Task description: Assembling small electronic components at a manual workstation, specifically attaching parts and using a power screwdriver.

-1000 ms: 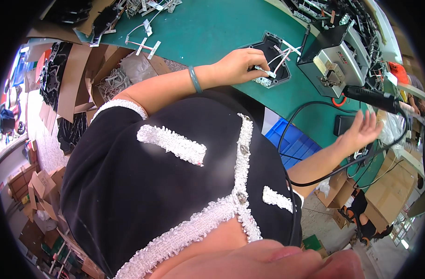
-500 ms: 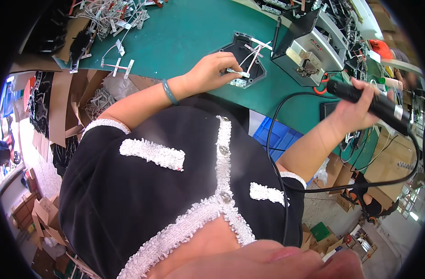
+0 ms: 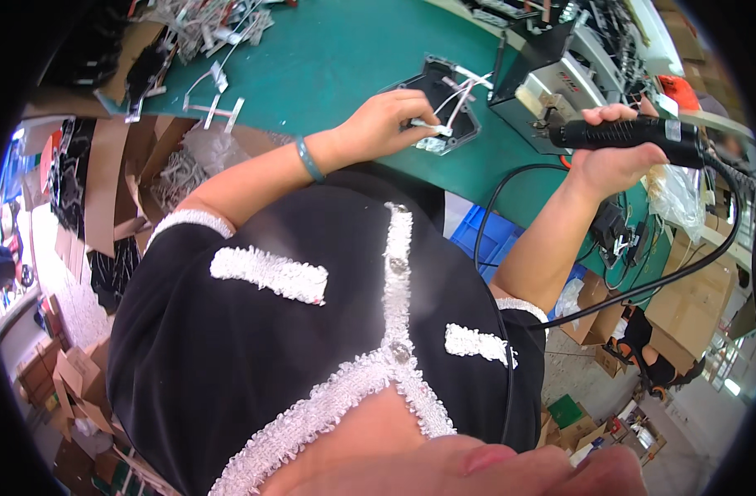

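Note:
My left hand [image 3: 392,124], a bracelet on its wrist, pinches a small white strip piece [image 3: 442,131] with wires. It holds the piece over the near side of a black plastic housing [image 3: 436,83] lying on the green table. Thin white and reddish wires [image 3: 461,97] run across that housing to another white strip at its far right corner. My right hand [image 3: 614,169] is wrapped round a black corded electric screwdriver [image 3: 651,136]. The screwdriver lies nearly level, its front end at the face of a black and silver box-shaped screw feeder [image 3: 552,78]; whether they touch cannot be made out.
A heap of white strips with wires [image 3: 208,25] covers the table's far left. The screwdriver's black cable [image 3: 643,285] loops past my right arm. A blue crate [image 3: 485,236] stands below the table edge, an open cardboard box [image 3: 146,165] at the left. Black parts crowd behind the feeder.
My right hand has swung the screwdriver left and levelled it, bringing its front end to the screw feeder. My left hand has shifted slightly right, still pinching the white strip piece.

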`<state>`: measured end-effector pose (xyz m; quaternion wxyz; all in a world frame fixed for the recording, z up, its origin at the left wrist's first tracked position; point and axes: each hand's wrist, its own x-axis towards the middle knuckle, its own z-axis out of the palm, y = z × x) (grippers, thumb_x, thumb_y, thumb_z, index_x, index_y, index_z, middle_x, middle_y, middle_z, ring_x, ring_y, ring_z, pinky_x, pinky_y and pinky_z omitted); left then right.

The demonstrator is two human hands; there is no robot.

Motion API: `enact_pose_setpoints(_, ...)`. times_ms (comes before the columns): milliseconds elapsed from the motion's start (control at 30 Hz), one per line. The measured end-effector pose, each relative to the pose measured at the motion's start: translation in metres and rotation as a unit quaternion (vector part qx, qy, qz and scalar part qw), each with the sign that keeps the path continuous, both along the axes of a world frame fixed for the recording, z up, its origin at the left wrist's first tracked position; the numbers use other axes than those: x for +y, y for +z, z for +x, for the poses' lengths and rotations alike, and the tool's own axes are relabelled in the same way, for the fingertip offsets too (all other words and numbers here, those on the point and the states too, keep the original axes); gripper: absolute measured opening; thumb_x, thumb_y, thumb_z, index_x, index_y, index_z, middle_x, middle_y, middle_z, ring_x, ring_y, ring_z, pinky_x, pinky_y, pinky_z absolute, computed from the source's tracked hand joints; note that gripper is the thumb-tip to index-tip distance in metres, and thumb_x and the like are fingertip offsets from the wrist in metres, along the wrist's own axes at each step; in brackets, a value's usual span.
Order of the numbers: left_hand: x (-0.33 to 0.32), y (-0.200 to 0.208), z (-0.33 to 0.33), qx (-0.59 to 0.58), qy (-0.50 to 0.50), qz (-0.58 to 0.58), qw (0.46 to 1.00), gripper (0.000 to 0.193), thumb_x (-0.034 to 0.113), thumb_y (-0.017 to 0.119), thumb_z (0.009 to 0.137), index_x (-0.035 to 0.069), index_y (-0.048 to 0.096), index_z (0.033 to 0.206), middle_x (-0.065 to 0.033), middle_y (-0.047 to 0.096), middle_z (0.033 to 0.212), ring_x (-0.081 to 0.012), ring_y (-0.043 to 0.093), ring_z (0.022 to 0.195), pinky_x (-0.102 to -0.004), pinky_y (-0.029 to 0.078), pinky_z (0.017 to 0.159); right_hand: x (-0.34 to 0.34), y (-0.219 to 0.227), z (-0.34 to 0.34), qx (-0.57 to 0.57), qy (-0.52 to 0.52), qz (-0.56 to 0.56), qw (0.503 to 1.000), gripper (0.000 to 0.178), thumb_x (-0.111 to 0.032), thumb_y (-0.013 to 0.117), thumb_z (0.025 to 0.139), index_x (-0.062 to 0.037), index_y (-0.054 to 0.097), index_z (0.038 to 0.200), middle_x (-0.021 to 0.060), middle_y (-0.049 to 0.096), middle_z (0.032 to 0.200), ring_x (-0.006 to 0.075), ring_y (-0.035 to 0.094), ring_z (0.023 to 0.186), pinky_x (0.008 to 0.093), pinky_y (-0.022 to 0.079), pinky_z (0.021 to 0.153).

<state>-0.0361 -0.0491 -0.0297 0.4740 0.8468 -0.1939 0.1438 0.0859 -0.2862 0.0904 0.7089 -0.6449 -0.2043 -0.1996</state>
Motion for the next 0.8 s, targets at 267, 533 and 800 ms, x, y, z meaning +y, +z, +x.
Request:
enact_pose_setpoints(267, 0.001, -0.007, 0.002, -0.025, -0.001, -0.018, 1.000, 0.013, 0.012, 0.072, 0.083, 0.006, 0.067, 0.093, -0.0063, 0.063, 0.088, -0.0245, 0.061, 0.081, -0.0337, 0.051, 0.067, 0.048, -0.035, -0.051, 0.025, 0.149, 0.112, 0.982, 0.096, -0.088, 0.039, 0.074, -0.0061, 0.045, 0.125, 0.0098, 0.060, 0.073, 0.0213, 0.057, 0.058, 0.0361, 0.052, 0.058)
enact_pose_setpoints(533, -0.001, -0.003, -0.001, 0.032, -0.009, -0.034, 0.999, 0.013, 0.011, 0.071, 0.084, 0.005, 0.067, 0.094, -0.0066, 0.063, 0.091, -0.0230, 0.062, 0.082, -0.0326, 0.053, 0.068, 0.065, -0.035, -0.056, 0.031, 0.138, 0.079, 0.987, 0.094, -0.085, 0.040, 0.077, -0.0042, 0.045, 0.125, 0.0092, 0.061, 0.075, 0.0198, 0.057, 0.057, 0.0340, 0.051, 0.056)
enact_pose_setpoints(800, -0.001, -0.003, -0.001, 0.026, -0.009, -0.035, 0.999, 0.012, 0.010, 0.071, 0.084, 0.006, 0.067, 0.095, -0.0066, 0.063, 0.091, -0.0230, 0.061, 0.083, -0.0322, 0.053, 0.067, 0.071, -0.029, -0.060, 0.034, 0.141, 0.043, 0.988, 0.095, -0.084, 0.043, 0.076, -0.0016, 0.044, 0.123, 0.0097, 0.060, 0.075, 0.0199, 0.057, 0.057, 0.0340, 0.052, 0.056)
